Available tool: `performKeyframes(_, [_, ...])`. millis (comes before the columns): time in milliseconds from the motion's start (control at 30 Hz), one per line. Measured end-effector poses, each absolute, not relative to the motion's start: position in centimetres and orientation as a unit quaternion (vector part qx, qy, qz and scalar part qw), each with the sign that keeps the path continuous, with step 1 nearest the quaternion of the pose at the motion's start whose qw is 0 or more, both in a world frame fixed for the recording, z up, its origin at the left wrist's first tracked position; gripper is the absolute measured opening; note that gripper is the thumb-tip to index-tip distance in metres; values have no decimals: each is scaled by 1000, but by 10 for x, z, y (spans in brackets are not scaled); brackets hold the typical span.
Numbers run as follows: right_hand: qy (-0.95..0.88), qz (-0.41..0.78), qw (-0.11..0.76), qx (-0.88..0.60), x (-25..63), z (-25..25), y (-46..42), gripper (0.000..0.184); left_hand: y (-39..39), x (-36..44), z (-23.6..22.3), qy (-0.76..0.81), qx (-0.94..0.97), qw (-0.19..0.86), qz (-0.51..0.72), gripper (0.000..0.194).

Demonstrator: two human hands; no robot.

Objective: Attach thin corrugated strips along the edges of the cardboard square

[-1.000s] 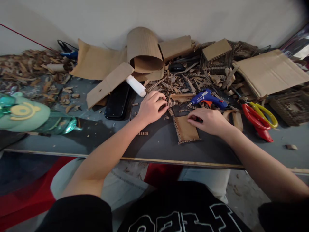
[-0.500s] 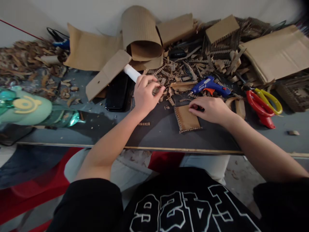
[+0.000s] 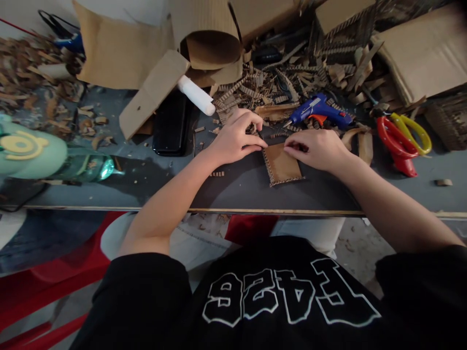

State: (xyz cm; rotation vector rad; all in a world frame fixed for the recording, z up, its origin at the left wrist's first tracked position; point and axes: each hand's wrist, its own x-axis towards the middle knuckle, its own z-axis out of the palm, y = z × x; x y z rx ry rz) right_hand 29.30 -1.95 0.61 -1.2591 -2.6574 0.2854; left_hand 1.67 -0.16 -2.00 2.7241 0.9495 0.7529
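A small rectangular cardboard piece (image 3: 285, 165) lies on the dark table, with corrugated strips standing along its left and near edges. At its upper right edge, my right hand (image 3: 319, 149) is closed, thumb and fingertips pinching the cardboard. My left hand (image 3: 239, 136) is at the upper left corner, thumb tip close to the edge and fingers curled. Whatever lies between the left fingertips is too small to make out. Just beyond both hands rests a blue glue gun (image 3: 318, 111) with an orange trigger, its nozzle pointing left.
Scissors (image 3: 399, 138) with red and yellow handles lie at the right. A white tube (image 3: 197, 95), a black phone (image 3: 170, 129) and a cardboard strip (image 3: 153, 95) sit left of my hands. Cardboard scraps (image 3: 251, 87) cover the back. A green bottle (image 3: 83, 163) lies far left.
My left hand has moved right and toward me, from beside the white tube to the cardboard's upper left corner. My right hand stays at the cardboard. The view has tilted down slightly.
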Motion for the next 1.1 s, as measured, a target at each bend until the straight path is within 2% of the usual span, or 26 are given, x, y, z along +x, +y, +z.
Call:
performKeyframes(200, [-896,97,94,-423,292,5,-19,27,0,20,-29,303,899,97,300,36])
performKeyframes(533, [-901,99,110,-408,291,4,-18,25,1,23,-43,325,865,110,365,34])
performKeyframes(867, [-893,91,123,-422,291,1,-21,26,-2,25,-33,344,866,120,344,41])
performKeyframes(967, [-895,105,169,-400,293,5,-23,40,-1,23,-29,343,869,119,335,43])
performKeyframes(1033, [-911,130,201,-336,295,7,-23,67,-1,21,-26,343,873,106,331,43])
performKeyframes(1100, [-932,144,196,-270,296,9,-25,98,-2,19,-23,352,869,82,337,43])
